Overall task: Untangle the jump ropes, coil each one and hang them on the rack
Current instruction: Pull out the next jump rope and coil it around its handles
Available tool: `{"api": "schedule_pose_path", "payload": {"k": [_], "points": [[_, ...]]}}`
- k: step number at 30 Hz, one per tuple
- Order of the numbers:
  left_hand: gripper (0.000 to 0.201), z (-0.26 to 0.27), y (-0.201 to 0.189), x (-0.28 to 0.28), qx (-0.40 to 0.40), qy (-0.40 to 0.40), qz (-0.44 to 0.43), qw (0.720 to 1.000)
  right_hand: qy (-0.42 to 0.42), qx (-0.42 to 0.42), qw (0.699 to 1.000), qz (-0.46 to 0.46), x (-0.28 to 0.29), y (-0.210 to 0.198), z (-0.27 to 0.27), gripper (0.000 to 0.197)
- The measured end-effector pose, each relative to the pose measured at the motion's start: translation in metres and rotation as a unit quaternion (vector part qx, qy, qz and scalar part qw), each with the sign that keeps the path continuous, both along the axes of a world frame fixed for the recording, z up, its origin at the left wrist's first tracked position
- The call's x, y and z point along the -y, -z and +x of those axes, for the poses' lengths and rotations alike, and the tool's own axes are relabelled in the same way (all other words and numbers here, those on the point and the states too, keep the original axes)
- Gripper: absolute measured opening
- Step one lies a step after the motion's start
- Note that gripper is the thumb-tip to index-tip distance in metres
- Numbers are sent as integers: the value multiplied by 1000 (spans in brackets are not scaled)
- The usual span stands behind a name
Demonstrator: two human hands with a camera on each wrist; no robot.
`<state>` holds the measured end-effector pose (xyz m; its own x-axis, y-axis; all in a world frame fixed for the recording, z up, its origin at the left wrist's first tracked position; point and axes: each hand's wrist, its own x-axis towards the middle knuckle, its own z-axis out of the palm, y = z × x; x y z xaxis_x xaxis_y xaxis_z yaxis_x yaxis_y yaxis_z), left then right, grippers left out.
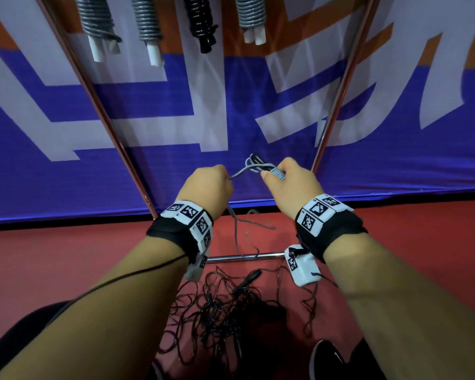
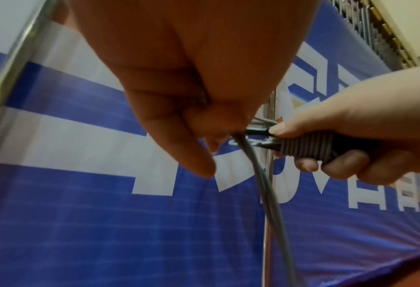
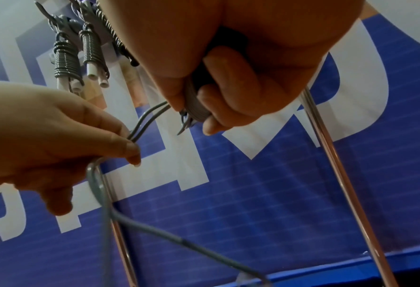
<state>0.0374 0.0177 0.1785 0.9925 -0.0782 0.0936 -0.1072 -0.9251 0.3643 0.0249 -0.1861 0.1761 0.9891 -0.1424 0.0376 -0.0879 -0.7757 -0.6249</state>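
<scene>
Both my forearms bare, no sleeves. Left wrist (image 1: 183, 229): black fabric band, topped by a curved row of white tiles printed with black square codes. Thin black cable (image 1: 137, 272) running back from this band along my left forearm. Right wrist (image 1: 331, 226): matching black band, same white coded tiles. White box (image 1: 302, 266) under my right wrist, one black code on its face, short black lead at its end. Black shoe (image 1: 327, 357) at lower edge.
</scene>
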Motion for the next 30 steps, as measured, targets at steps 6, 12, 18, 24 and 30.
{"api": "schedule_pose_path", "payload": {"k": [6,12,18,24,30], "points": [[33,-5,-6,1,-55,6,-237,970,10,10,1000,26,0,3,2,41],[45,-8,-20,4,-151,36,-486,860,10,30,999,27,6,3,2,37],[38,-3,-23,9,-198,-7,-611,767,-4,38,999,38,0,1,-1,36],[23,-14,-29,9,-269,36,-645,714,11,43,994,99,2,-2,-1,36],[20,-14,-21,-4,-225,106,-575,780,15,0,980,197,2,-6,0,34]]}}
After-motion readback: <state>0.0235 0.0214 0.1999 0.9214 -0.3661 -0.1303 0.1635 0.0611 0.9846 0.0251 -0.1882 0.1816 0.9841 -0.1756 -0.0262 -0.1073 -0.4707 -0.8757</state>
